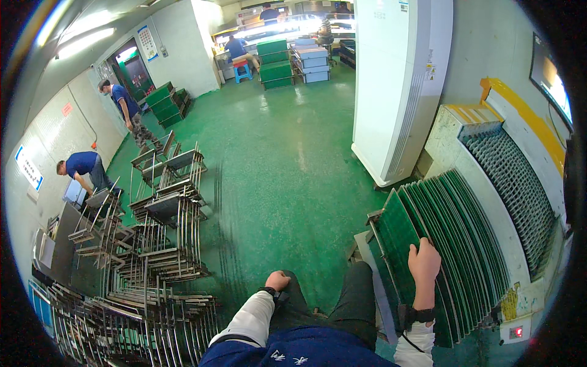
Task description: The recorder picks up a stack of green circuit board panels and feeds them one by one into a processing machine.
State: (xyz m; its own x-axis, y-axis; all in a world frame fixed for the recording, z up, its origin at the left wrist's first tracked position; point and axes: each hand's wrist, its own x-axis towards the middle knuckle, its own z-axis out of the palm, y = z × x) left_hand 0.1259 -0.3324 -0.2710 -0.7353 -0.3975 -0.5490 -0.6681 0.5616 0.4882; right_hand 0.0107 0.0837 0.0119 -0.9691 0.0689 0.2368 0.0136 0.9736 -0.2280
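Observation:
My right hand (pixel 423 263) grips the top edge of a green circuit board (pixel 397 235) at the near end of a row of upright green boards (pixel 465 244) standing in a metal rack. My left hand (pixel 277 281) is closed in a fist and rests on my left knee, holding nothing. I am seated, with dark trousers, a blue top and white sleeves showing at the lower edge.
Stacks of empty metal racks (pixel 153 244) fill the left floor. A conveyor machine (pixel 520 177) with yellow trim stands right, a tall white cabinet (pixel 397 85) behind it. Two people in blue (pixel 85 168) work at the left wall; green crates (pixel 275 61) stand far back.

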